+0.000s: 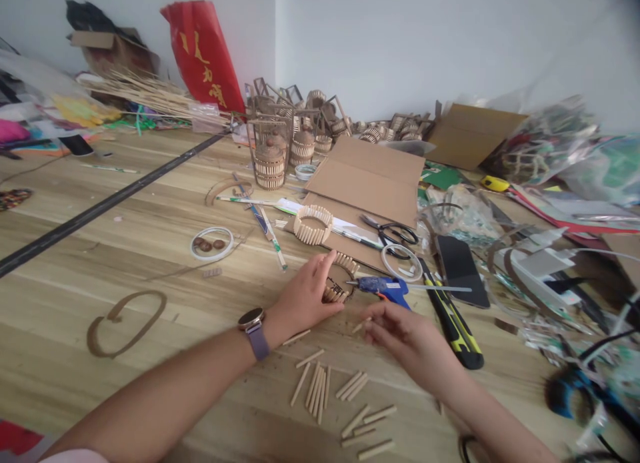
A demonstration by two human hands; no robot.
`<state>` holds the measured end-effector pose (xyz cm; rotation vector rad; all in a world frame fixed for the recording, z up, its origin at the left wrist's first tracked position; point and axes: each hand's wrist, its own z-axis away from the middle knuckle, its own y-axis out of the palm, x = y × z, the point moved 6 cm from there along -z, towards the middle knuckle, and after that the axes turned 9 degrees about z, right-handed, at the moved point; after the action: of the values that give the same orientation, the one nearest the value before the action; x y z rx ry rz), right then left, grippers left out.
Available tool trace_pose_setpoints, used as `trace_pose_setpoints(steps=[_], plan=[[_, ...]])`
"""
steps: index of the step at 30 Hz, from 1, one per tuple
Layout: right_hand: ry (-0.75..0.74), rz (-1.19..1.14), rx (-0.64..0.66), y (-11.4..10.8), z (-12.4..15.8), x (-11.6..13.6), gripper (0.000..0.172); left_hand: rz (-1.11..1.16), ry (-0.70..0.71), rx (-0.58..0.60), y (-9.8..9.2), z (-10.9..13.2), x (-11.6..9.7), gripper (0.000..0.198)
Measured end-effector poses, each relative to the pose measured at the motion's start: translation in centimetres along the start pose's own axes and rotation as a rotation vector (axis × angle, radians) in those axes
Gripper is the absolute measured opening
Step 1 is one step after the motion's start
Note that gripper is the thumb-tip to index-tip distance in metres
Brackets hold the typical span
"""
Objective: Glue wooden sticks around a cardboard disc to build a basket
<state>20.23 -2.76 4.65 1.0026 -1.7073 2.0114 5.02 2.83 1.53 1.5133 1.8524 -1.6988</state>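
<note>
My left hand [305, 291], with a watch on its wrist, curls thumb and fingers around the left side of a ring of short wooden sticks [346, 263]. The hand hides part of this ring. Pinched between the fingertips of my right hand [395, 329] is a short wooden stick [358, 327], just right of the ring. A blue glue gun [385, 287] lies beyond my right hand, its nozzle pointing at the ring. Several loose wooden sticks [316, 389] are scattered on the table below my hands. Behind the ring stands a second, paler stick ring [313, 224].
Scissors [397, 233] and cardboard [367, 176] lie ahead. A yellow-black utility knife [453, 319] and a phone [461, 269] are to the right. Small wooden buckets [270, 159] stand at the back. A white ring [211, 243] and a brown strip loop [127, 324] lie left.
</note>
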Motion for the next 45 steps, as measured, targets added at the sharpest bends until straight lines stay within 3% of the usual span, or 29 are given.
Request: trace_pose_setpoints(steps=[10, 45], plan=[[-0.012, 0.142, -0.062, -0.6, -3.3, -0.5, 0.019, 0.022, 0.011, 0.012, -0.1, -0.1, -0.1, 0.099], [-0.188, 0.393, -0.165, 0.6, -3.4, 0.4, 0.019, 0.021, 0.022, 0.013, -0.1, -0.1, -0.3, 0.093]])
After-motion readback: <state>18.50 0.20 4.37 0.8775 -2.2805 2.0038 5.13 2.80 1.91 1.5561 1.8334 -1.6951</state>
